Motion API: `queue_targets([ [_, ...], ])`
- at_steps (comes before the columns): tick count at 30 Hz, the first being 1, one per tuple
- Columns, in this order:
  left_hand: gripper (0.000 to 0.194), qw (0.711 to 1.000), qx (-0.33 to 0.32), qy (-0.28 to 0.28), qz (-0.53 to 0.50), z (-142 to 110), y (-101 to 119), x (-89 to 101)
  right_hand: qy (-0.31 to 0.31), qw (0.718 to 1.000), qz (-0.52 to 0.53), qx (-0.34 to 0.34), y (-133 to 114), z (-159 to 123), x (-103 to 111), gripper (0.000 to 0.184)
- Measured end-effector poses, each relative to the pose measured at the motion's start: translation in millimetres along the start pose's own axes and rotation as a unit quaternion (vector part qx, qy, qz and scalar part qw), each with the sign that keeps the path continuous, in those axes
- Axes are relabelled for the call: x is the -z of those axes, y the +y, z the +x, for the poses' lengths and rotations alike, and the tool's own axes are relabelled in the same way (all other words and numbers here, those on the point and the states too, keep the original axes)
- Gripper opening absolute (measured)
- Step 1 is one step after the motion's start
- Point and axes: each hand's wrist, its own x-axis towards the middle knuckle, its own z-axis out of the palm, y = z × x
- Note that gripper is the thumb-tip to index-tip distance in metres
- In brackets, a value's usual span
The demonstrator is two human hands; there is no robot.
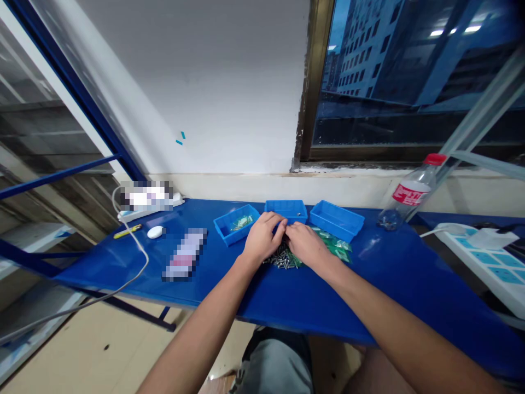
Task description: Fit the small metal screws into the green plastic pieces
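My left hand and my right hand meet at the middle of the blue table, fingertips nearly touching. The fingers of both are curled and pinched together, and whatever they hold is hidden. Just below them lies a heap of small metal screws. Green-and-clear plastic packets are spread beside and partly under my right hand. Behind the hands stand three blue trays: the left tray has some small packets in it, the middle tray is partly covered by my fingers, and the right tray is angled.
A plastic bottle with a red cap stands at the back right. On the left lie a yellow cutter, a white rounded object and a blurred flat object. A cable hangs over the left edge. A power strip sits far right.
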Motion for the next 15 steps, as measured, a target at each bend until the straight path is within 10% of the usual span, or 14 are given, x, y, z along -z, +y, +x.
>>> queue_targets([
  [15, 0.032, 0.997, 0.053, 0.046, -0.033, -2, 5, 6.0, 0.189, 0.955, 0.214, -0.073, 6, -3, 9, 0.028],
])
